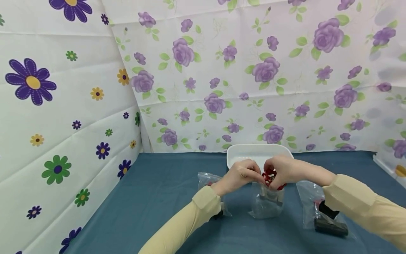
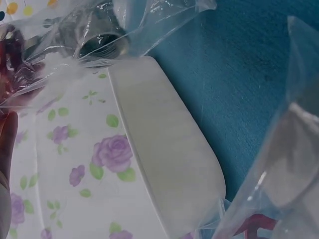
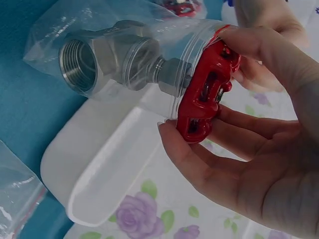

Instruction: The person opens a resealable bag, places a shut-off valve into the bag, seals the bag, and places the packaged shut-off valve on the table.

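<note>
A metal valve [image 3: 99,62] with a red handwheel [image 3: 202,94] sits inside a clear plastic bag [image 1: 264,210], the wheel at the bag's mouth. My right hand [image 1: 283,171] grips the handwheel by its rim, thumb on one side and fingers on the other. From the opposite side my left hand [image 1: 242,174] pinches the bag's edge beside the wheel. The threaded opening of the valve body points away from my right hand in the right wrist view. In the left wrist view only a sliver of the left hand [image 2: 6,144] shows.
Behind the hands stands a white tray [image 1: 260,150] against the flowered backdrop. Left of the held bag lies another clear bag [image 1: 206,178] with something red, partly behind my left wrist. On the right lies a bag [image 1: 306,201] holding a dark cylindrical part [image 1: 331,227].
</note>
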The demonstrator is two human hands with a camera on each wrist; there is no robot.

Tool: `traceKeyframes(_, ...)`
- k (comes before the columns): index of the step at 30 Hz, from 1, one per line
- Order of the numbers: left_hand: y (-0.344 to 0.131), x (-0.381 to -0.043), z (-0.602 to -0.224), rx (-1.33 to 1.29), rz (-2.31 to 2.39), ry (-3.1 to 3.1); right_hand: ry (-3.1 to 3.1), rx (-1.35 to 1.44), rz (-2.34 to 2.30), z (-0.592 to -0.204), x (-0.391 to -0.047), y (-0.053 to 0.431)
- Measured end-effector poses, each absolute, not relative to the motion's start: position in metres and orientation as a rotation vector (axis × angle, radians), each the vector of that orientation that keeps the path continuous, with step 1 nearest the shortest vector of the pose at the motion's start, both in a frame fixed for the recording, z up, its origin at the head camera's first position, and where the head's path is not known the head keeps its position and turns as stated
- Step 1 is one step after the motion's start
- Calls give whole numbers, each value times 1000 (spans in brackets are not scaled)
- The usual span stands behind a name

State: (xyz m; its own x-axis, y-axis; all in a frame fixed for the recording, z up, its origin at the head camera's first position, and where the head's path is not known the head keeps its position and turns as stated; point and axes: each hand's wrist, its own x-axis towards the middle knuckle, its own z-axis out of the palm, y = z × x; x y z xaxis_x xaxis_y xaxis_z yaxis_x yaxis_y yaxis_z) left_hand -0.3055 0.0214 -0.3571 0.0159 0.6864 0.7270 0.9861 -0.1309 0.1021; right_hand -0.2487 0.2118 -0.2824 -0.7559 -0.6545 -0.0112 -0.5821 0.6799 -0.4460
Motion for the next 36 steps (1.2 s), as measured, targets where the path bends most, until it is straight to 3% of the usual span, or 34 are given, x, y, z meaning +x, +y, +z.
traceKeyframes(20, 23, -300, -375, -1912, -852, -1826, 2690, -1016, -681, -324, -246, 214)
traceKeyframes(36, 24, -301, -371, -1895, -863, -1843, 2639, -864, -907, -319, -246, 229)
